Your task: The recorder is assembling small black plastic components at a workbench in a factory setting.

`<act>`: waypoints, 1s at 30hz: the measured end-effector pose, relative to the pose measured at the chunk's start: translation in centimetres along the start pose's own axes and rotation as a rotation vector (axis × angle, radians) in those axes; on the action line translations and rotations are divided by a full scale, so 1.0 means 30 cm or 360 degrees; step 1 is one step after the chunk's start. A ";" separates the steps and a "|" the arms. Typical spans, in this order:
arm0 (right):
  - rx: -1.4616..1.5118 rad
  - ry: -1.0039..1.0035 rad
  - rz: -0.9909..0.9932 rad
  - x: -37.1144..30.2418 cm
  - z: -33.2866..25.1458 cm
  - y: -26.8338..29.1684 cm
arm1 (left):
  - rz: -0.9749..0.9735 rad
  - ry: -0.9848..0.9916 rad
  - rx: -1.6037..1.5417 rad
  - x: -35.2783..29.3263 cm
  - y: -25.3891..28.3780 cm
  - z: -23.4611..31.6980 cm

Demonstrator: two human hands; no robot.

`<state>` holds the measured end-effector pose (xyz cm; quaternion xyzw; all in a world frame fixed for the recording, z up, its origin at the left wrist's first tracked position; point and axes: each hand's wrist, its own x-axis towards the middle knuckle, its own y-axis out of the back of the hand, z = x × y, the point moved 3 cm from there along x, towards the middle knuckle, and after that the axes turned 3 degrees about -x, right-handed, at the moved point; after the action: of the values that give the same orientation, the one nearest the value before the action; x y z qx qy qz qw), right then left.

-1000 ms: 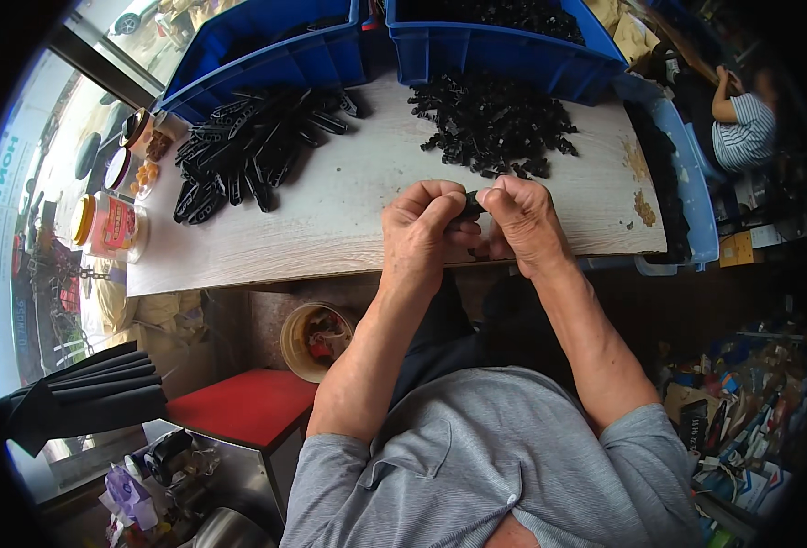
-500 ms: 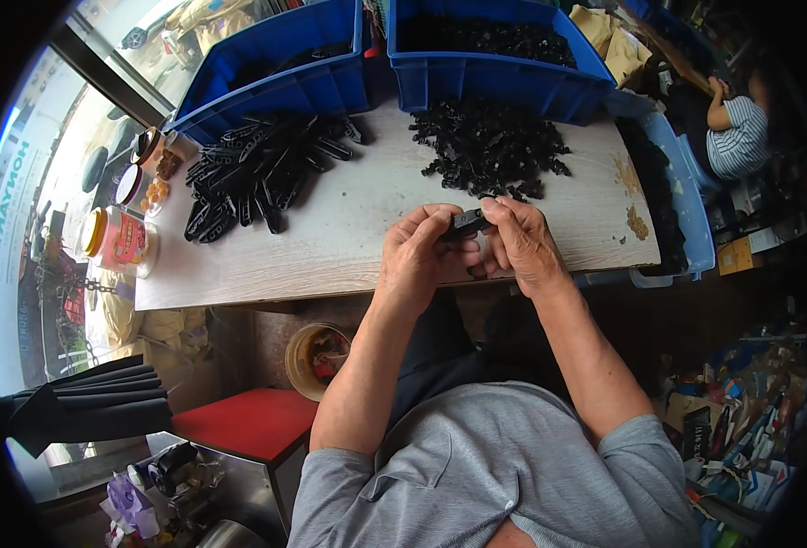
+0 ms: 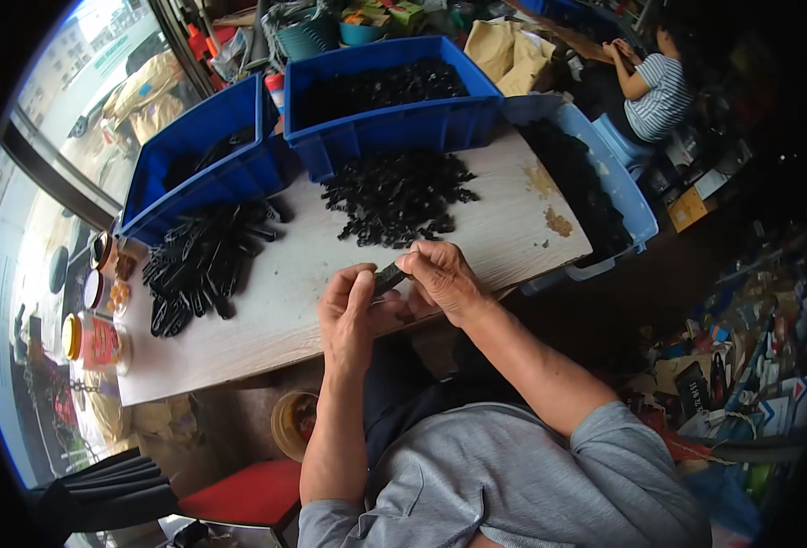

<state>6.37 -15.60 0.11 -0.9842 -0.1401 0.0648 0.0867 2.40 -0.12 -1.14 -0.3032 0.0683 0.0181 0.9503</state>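
Observation:
Near the table's front edge, my left hand (image 3: 347, 310) and my right hand (image 3: 443, 279) hold a small black plastic piece (image 3: 389, 278) between them. Fingers and thumbs pinch its two ends, hiding part of it; its exact kind cannot be made out. Just beyond my hands lies a heap of small black plastic parts (image 3: 399, 196) on the pale table (image 3: 284, 301). Farther left, a pile of longer black plastic pieces (image 3: 204, 265) is spread out.
Two blue crates (image 3: 394, 132) with black parts stand at the back. A translucent blue tub (image 3: 636, 215) of black pieces sits beyond the right edge. Lidded jars (image 3: 102, 342) line the left edge. A bucket (image 3: 286, 425) is below. A person in a striped shirt (image 3: 657, 100) sits far right.
My view has turned to the right, so the table, crates and piles appear tilted and farther left. Both hands still grip the black piece.

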 end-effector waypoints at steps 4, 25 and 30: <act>0.0109 -0.0004 0.0045 -0.004 0.002 0.079 | 0.0198 -0.0530 0.0668 0.028 0.010 0.016; 0.0165 -0.0054 0.1043 -0.003 -0.123 0.449 | 0.0290 -0.1273 0.2610 0.247 0.037 0.078; 0.0133 -0.0081 0.0772 0.005 -0.074 0.323 | 0.0304 -0.1300 0.2551 0.236 0.074 0.073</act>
<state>9.42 -25.05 0.43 -0.9826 0.1009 0.1142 0.1058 9.49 2.90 -1.65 0.4866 -0.2574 0.1502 0.8212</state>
